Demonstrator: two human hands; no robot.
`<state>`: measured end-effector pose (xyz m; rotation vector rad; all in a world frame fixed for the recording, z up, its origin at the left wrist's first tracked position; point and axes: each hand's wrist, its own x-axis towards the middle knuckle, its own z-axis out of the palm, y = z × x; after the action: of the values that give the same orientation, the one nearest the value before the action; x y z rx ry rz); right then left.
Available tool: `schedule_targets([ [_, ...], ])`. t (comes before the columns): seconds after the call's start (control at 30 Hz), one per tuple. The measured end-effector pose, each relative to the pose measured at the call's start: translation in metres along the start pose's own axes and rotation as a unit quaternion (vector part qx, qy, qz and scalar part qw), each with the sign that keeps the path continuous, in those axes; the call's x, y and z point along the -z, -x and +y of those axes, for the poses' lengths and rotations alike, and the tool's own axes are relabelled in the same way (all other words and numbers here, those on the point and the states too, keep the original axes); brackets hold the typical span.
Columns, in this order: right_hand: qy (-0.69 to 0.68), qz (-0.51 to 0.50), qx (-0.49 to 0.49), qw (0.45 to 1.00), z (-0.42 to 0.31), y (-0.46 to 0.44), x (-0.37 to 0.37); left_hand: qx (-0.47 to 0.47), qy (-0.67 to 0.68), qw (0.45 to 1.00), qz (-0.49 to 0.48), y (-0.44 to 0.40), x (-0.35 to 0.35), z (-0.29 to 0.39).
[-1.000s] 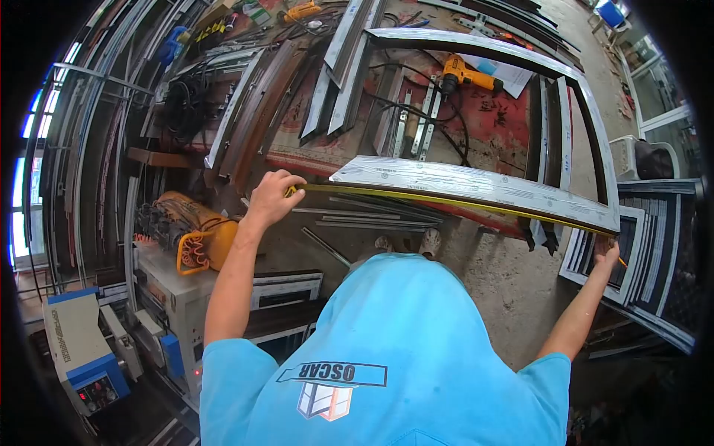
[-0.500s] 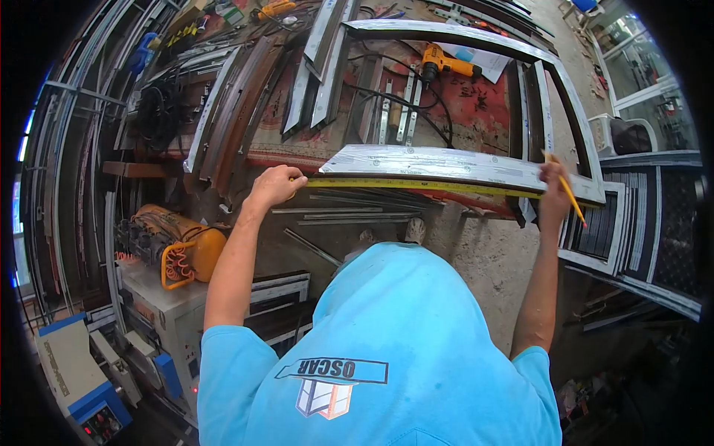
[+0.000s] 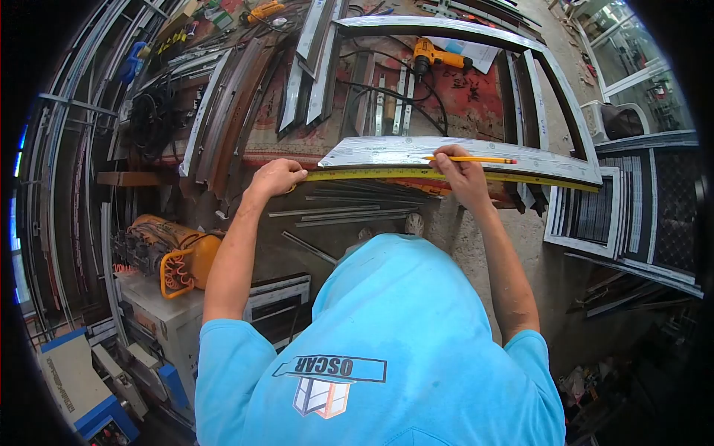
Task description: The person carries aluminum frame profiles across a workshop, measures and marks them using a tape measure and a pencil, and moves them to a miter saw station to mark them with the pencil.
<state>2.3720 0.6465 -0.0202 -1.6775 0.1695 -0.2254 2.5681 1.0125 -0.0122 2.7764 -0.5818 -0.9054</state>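
My left hand (image 3: 277, 178) is closed on the left end of a yellow tape measure (image 3: 372, 175). The tape is stretched along the near edge of a film-covered frame profile (image 3: 387, 152), as far as its right corner. In my right hand (image 3: 462, 177) is a yellow pencil (image 3: 483, 159), its point to the left over the profile and its red end to the right. The profile forms the near side of a frame (image 3: 461, 28) lying on the bench, and its left end is cut at a slant.
A yellow-and-black drill (image 3: 439, 58) lies inside the frame beside cables and metal strips (image 3: 398, 104). Loose profiles (image 3: 223, 119) rest on the left of the bench. An orange compressor (image 3: 175, 253) stands low at left; framed panels (image 3: 617, 208) lean at right.
My right hand has moved left along the profile from near its right corner to about its middle. The pencil has swung from steep to nearly level. My left hand stays at the tape's left end.
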Motion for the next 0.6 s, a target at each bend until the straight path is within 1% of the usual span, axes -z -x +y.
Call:
schedule_targets([
  [0.07, 0.025, -0.017, 0.024, 0.999, 0.004, -0.007, -0.015, 0.007, -0.001, 1.000, 0.003, -0.001, -0.001, 0.000],
  [0.17, 0.128, -0.035, 0.045, 0.990, 0.007, -0.017, -0.030, 0.009, -0.001, 1.000, 0.007, 0.000, -0.001, 0.002],
  [0.2, 0.096, -0.032, 0.037, 0.994, 0.009, -0.020, -0.038, 0.006, 0.000, 1.000, 0.011, 0.000, -0.001, 0.002],
  [0.3, 0.092, -0.038, 0.013, 0.995, 0.013, -0.030, -0.051, 0.004, 0.005, 1.000, 0.010, -0.004, -0.003, -0.003],
  [0.33, 0.099, -0.029, 0.043, 0.994, 0.012, -0.032, -0.056, 0.006, 0.007, 1.000, 0.004, -0.003, -0.001, -0.001],
  [0.43, 0.150, -0.045, 0.022, 0.987, 0.010, -0.033, -0.063, 0.013, 0.011, 1.000, -0.001, 0.002, 0.003, 0.005],
  [0.6, 0.179, -0.021, 0.024, 0.983, 0.011, -0.037, -0.067, 0.008, 0.012, 1.000, 0.000, -0.004, -0.004, -0.003],
])
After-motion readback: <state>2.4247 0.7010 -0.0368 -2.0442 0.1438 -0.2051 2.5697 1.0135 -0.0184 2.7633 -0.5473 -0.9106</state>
